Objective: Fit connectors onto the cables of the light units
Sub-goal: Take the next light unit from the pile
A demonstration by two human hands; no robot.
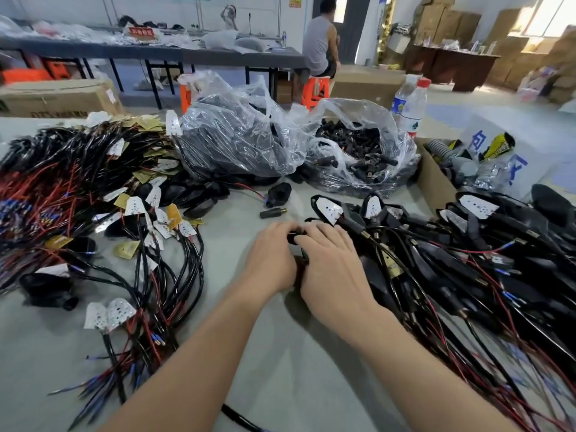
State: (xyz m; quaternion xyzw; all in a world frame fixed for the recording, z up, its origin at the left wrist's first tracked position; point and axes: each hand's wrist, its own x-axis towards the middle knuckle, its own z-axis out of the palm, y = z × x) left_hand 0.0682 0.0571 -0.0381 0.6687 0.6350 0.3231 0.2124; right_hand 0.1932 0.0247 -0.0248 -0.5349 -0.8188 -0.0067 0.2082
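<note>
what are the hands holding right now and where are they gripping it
Both the left hand and right hand close on one small black part between them; the exact grip is hidden.

The table (pixel 280 353) has a matt, pale grey, smooth surface. The cables (pixel 174 275) carry glossy black and red plastic insulation; several ends have blue plastic sleeves with bare metal tips. The light units (pixel 477 205) combine black plastic housings with white, dotted faces. Two bags (pixel 243 132) are thin, clear, crinkled plastic film with bright glare. The loose connector (pixel 269 212) is matt black plastic with a brass-coloured metal pin. The box (pixel 433 179) is plain brown cardboard.
</note>
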